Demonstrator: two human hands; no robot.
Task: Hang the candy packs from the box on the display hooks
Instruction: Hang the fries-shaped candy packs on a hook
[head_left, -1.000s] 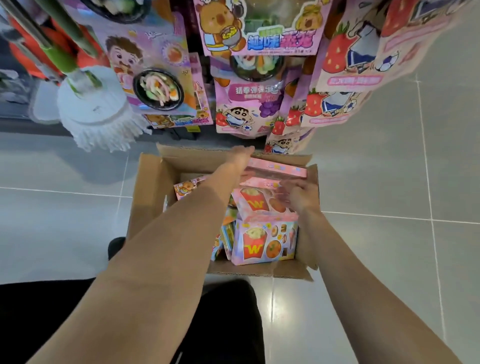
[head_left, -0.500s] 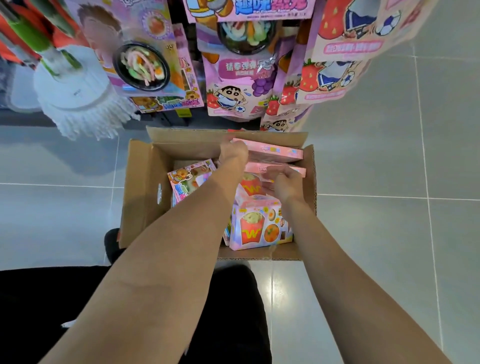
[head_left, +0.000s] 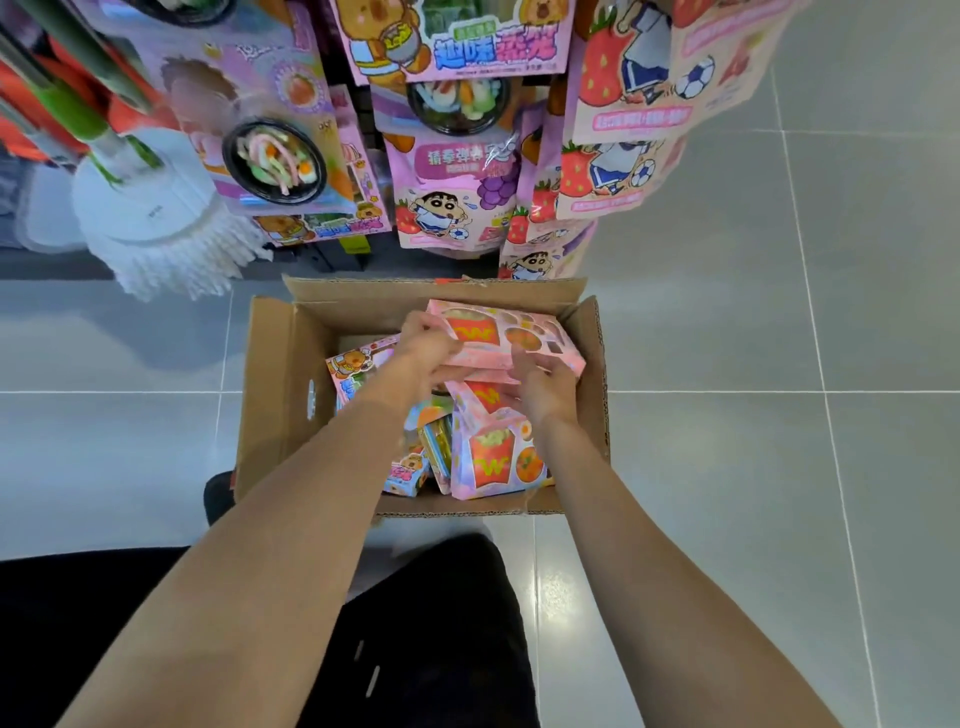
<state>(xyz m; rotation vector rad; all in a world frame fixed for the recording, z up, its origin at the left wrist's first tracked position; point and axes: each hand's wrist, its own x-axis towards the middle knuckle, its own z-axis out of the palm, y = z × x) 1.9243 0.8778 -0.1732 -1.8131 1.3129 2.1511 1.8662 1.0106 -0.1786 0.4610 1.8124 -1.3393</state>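
Note:
An open cardboard box (head_left: 270, 395) stands on the floor below me with several candy packs inside. A pink candy pack (head_left: 511, 335) printed with red fries cartons is tipped face up at the box's far side. My left hand (head_left: 423, 345) grips its left edge and my right hand (head_left: 543, 382) holds its near edge from below. More pink fries packs (head_left: 491, 457) stand upright in the box's near right part, and blue-and-pink cartoon packs (head_left: 353, 364) lie at the left. Above the box, candy packs (head_left: 447, 202) hang on the display; the hooks are hidden behind them.
A white mop head (head_left: 156, 223) with a green handle hangs at the left of the display. Strawberry-print packs (head_left: 618, 171) hang at the right. Grey floor tiles (head_left: 779, 415) surround the box. My dark trousers (head_left: 431, 634) fill the lower middle.
Both hands have tipped the pink fries pack from edge-on to face up and lifted it a little at the box's far side. My view has shifted slightly.

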